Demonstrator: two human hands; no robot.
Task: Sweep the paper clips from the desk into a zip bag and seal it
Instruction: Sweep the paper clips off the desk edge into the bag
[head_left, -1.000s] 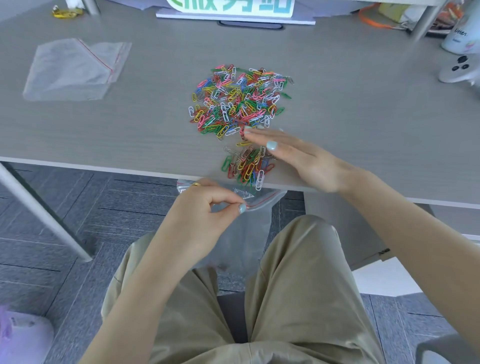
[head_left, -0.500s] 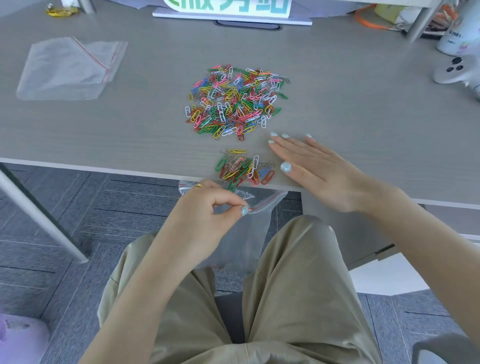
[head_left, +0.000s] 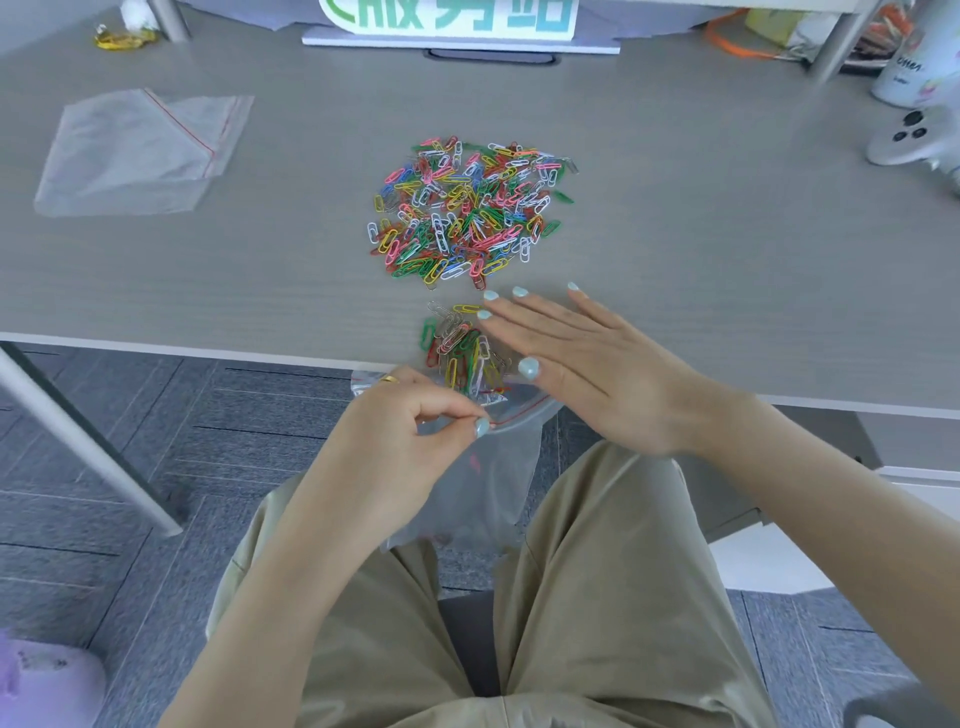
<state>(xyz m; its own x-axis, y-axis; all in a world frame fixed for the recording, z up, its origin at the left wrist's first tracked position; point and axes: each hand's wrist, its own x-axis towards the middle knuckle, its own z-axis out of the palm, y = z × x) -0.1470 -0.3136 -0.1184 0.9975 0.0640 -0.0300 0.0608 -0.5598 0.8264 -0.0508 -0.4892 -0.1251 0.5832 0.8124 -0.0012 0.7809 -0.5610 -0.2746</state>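
Mostly the colourful paper clips (head_left: 467, 208) lie heaped on the desk (head_left: 727, 234).
Left hand (head_left: 405, 436) pinches the clear zip bag (head_left: 493, 467); right hand (head_left: 587, 358) lies spread.

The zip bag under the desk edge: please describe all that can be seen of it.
The zip bag is clear, thin plastic with a red line along its mouth. It hangs below the front edge of the desk, mouth up and open, over the person's lap. The left hand pinches its near rim between thumb and fingers. The small batch of paper clips lies at the desk edge just above the mouth. A few coloured bits show faintly inside.
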